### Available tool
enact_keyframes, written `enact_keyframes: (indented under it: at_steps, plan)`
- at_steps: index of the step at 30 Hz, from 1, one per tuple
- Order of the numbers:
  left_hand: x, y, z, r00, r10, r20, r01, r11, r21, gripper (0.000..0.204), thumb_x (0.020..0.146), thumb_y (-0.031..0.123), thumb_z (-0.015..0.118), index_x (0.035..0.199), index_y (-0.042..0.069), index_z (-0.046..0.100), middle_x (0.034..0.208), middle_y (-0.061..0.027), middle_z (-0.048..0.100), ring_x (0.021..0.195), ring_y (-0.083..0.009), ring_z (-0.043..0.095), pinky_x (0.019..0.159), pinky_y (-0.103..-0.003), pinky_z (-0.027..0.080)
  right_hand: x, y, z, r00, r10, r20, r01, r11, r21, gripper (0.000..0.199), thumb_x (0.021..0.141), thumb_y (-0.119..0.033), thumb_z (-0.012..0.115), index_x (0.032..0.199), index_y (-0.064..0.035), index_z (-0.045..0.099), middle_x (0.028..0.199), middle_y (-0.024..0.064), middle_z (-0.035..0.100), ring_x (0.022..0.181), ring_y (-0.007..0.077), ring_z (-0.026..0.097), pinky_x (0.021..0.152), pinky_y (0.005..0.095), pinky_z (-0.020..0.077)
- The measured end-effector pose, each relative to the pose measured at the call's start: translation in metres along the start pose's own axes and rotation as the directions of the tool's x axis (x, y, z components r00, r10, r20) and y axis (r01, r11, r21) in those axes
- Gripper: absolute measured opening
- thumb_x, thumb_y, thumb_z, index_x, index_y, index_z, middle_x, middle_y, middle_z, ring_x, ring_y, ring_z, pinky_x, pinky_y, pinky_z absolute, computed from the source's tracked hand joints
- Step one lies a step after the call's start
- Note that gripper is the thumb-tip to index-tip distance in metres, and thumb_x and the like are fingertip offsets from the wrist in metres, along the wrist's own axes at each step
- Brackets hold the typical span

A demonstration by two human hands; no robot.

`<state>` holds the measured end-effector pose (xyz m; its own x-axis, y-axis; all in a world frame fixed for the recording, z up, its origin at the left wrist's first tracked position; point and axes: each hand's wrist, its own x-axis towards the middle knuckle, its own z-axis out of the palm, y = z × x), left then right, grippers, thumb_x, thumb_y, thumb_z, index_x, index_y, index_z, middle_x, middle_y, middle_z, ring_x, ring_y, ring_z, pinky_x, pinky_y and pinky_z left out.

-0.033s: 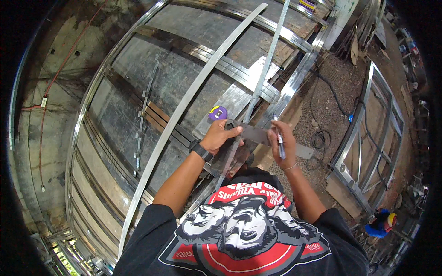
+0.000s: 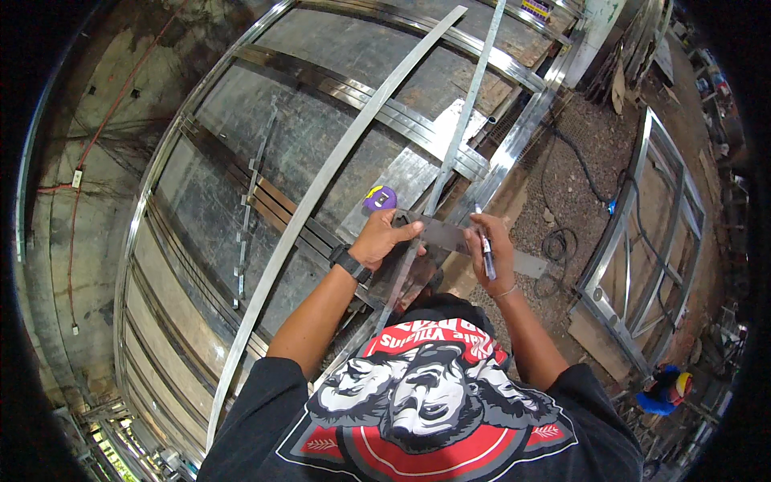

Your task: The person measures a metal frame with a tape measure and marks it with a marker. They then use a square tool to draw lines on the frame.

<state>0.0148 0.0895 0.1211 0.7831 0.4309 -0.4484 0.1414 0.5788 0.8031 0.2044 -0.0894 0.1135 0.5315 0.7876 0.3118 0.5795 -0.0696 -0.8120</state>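
My left hand (image 2: 381, 238), with a dark watch on its wrist, pinches the left end of a small dark grey metal plate (image 2: 440, 234). Its thumb lies on top. The plate crosses over a long narrow metal strip (image 2: 459, 128). In my right hand (image 2: 499, 251) is a pen (image 2: 488, 255) with a clear barrel, and the fingers are closed around it at the plate's right end. Whether the pen's tip touches the plate I cannot tell. A purple tape measure (image 2: 379, 198) with a yellow patch lies just beyond my left hand.
A large metal frame (image 2: 365, 94) spreads across the dark work surface, with a long flat bar (image 2: 321, 189) lying over it. A second metal frame (image 2: 634, 233) rests on the ground at right. A black cable (image 2: 584, 178) runs over gravel, near a coiled wire (image 2: 560, 243).
My right hand and the pen have shifted very slightly left toward the plate. My left hand, the plate and the tape measure stay where they were.
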Motion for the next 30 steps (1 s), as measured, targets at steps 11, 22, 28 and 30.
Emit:
enact_keyframes:
  at_steps: [11,22,28,30]
  plan:
    - [0.001,0.018,-0.009,0.988,-0.063,0.144,0.068,0.997,-0.032,0.047,0.094,0.015,0.082,0.134,0.004,0.061,0.117,-0.0154,0.074,0.088,-0.0279,0.079,0.077,-0.040,0.067,0.010,-0.005,0.003,0.999,-0.020,-0.039,0.023,0.996,0.085,0.022,0.089,-0.004,0.078,0.107,-0.0023,0.066,0.096,0.0088,0.056,0.083,0.0216,0.055,0.077,0.0319,0.0466]
    - [0.007,0.018,-0.002,0.997,-0.006,0.077,0.008,1.000,-0.017,0.041,0.094,0.023,0.083,0.125,0.005,0.063,0.112,-0.0124,0.074,0.084,-0.0263,0.078,0.073,-0.039,0.067,0.017,-0.006,-0.001,0.997,0.037,-0.063,-0.031,0.995,0.100,0.025,0.086,-0.001,0.079,0.108,-0.0038,0.067,0.095,0.0109,0.059,0.088,0.0267,0.059,0.078,0.0354,0.0484]
    - [0.002,0.029,0.011,0.999,0.013,0.035,-0.012,0.999,-0.031,0.026,0.098,0.016,0.079,0.118,0.002,0.068,0.101,-0.0078,0.076,0.078,-0.0194,0.076,0.067,-0.035,0.065,0.019,-0.006,-0.002,0.997,0.027,-0.074,-0.020,0.995,0.097,0.024,0.087,-0.003,0.080,0.108,-0.0040,0.068,0.097,0.0115,0.060,0.088,0.0274,0.060,0.078,0.0363,0.0488]
    - [0.005,0.024,0.003,0.998,0.000,0.059,0.000,1.000,-0.002,0.038,0.096,0.020,0.081,0.125,0.003,0.064,0.109,-0.0108,0.075,0.080,-0.0228,0.077,0.068,-0.036,0.066,0.019,-0.005,-0.002,0.997,0.026,-0.069,-0.019,0.996,0.091,0.024,0.087,-0.003,0.080,0.108,-0.0040,0.068,0.097,0.0116,0.060,0.088,0.0276,0.060,0.078,0.0364,0.0489]
